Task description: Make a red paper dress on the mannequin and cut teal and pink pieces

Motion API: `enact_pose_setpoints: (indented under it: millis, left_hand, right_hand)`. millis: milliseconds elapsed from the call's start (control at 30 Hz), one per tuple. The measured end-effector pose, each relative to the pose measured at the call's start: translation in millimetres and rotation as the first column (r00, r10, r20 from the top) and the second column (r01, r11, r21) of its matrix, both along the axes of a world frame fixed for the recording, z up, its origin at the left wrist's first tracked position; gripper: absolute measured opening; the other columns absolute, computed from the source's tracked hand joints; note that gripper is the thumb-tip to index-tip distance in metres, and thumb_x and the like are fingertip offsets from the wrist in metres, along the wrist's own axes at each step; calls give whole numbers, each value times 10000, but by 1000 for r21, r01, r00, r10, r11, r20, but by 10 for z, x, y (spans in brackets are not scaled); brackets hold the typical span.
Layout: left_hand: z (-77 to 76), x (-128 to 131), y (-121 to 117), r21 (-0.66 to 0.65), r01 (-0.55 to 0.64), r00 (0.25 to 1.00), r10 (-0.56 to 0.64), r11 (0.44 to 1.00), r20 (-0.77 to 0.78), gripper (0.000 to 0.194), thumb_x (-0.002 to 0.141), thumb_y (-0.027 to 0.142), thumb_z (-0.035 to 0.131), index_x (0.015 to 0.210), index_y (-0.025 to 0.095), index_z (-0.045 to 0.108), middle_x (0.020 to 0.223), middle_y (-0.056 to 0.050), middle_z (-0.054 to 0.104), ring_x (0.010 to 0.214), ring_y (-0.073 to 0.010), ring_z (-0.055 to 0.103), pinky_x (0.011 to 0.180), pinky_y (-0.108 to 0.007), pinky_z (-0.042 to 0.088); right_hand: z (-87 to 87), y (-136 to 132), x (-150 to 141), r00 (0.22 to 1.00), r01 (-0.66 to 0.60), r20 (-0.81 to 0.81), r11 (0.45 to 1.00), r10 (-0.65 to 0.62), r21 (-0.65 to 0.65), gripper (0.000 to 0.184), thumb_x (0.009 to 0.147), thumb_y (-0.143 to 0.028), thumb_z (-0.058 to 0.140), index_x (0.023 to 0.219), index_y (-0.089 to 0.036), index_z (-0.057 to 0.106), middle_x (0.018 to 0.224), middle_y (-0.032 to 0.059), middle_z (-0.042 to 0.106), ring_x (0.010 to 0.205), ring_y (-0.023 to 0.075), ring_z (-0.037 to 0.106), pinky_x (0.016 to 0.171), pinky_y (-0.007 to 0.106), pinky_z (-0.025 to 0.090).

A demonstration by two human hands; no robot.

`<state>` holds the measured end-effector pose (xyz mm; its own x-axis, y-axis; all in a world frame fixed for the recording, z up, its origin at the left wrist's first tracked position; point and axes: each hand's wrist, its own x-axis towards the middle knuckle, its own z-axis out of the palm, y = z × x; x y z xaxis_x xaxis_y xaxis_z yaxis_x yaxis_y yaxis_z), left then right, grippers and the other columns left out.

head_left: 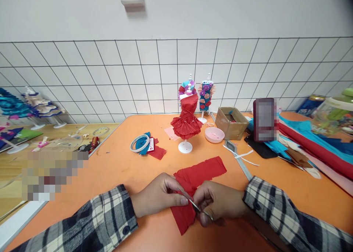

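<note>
A strip of red crepe paper [204, 171] lies on the orange table [116, 171], its near end gathered between my hands. My left hand [157, 197] pinches the folded red paper with closed fingers. My right hand [217, 204] is closed on a thin metal tool, apparently tweezers [193, 203], whose tip meets the paper at the fold. Both sleeves are plaid. A small mannequin in a red paper dress [186, 121] stands on a white base beyond the strip.
A second flowered mannequin [205, 95], a pink dish [214, 134], a cardboard box [231, 123], a tape roll [139, 143] and a metal ruler [242, 163] sit behind. Coloured paper sheets [311, 145] pile at the right. More dressed mannequins [27, 106] stand on the left table.
</note>
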<state>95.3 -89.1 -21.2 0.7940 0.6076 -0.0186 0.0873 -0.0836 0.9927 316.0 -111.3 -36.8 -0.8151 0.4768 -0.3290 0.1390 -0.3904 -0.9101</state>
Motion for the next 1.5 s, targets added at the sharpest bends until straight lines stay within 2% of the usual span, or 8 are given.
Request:
enact_pose_setpoints:
  millis: [467, 867, 1067, 1133, 1233, 1333, 1400, 1500]
  left_hand:
    - [-16, -33, 23, -42, -214, 977, 215, 976, 11, 447, 702, 519, 782, 975, 166, 772, 891, -68, 754, 772, -169, 643, 718, -241, 481]
    - [-78, 17, 13, 1, -29, 996, 29, 1000, 79, 307, 802, 438, 725, 853, 142, 788, 817, -70, 769, 735, -171, 668, 736, -248, 495]
    - [-17, -51, 48, -17, -133, 991, 133, 991, 13, 321, 808, 452, 713, 888, 145, 762, 828, -58, 743, 748, -157, 640, 714, -236, 482]
    - [-8, -82, 58, -26, -133, 991, 133, 991, -19, 331, 824, 454, 693, 928, 146, 752, 864, -64, 737, 769, -159, 639, 723, -242, 484]
    - [4, -114, 58, 31, -61, 995, 63, 998, -72, 329, 840, 443, 669, 944, 141, 748, 922, -86, 735, 825, -179, 644, 772, -270, 496]
    - [65, -180, 88, 88, -54, 989, 65, 995, -130, 486, 821, 413, 679, 1246, 184, 627, 1030, -91, 719, 845, -187, 652, 746, -281, 518]
    - [137, -288, 172, 186, -88, 976, 122, 979, -180, 634, 807, 383, 684, 1389, 218, 493, 1015, -71, 717, 814, -179, 654, 721, -279, 528]
    - [214, -542, 408, 531, -188, 906, 355, 826, -230, 343, 790, 374, 687, 1094, 220, 722, 886, -48, 731, 826, -192, 653, 784, -296, 517]
  right_hand:
    - [-5, 32, -8, 990, 138, -35, 990, -139, -17, 377, 596, -363, 854, 833, -102, 722, 571, -51, 551, 409, 25, 443, 328, 111, 393]
    - [-70, 15, -52, 996, 80, -41, 996, -82, -49, 349, 569, -354, 863, 777, -116, 716, 581, -35, 592, 440, 47, 494, 359, 115, 401]
    - [57, 102, 250, 978, -163, -127, 987, 163, 14, 574, 723, -567, 731, 1034, -84, 714, 635, 11, 630, 413, 50, 478, 368, 143, 368]
    - [110, 131, 334, 988, 5, -154, 989, 17, 144, 643, 744, -647, 660, 1061, -90, 708, 676, 36, 659, 410, 47, 440, 371, 155, 315]
    - [163, 163, 336, 940, 249, 35, 753, -339, 609, 533, 779, -548, 665, 1160, -175, 685, 983, 84, 717, 676, 123, 590, 600, 222, 457]
    - [176, 191, 290, 828, -80, 320, 468, -461, 880, 510, 768, -399, 703, 1259, -275, 637, 1188, 63, 684, 1029, 246, 613, 867, 336, 458]
    - [169, 218, 299, 758, -233, 421, 396, -498, 888, 467, 801, -375, 663, 1262, -307, 632, 1155, 51, 701, 1049, 266, 622, 876, 359, 454]
    - [146, 263, 361, 664, -260, 419, 335, -619, 906, 367, 844, -372, 600, 1190, -275, 676, 1078, 69, 722, 993, 265, 646, 841, 362, 464]
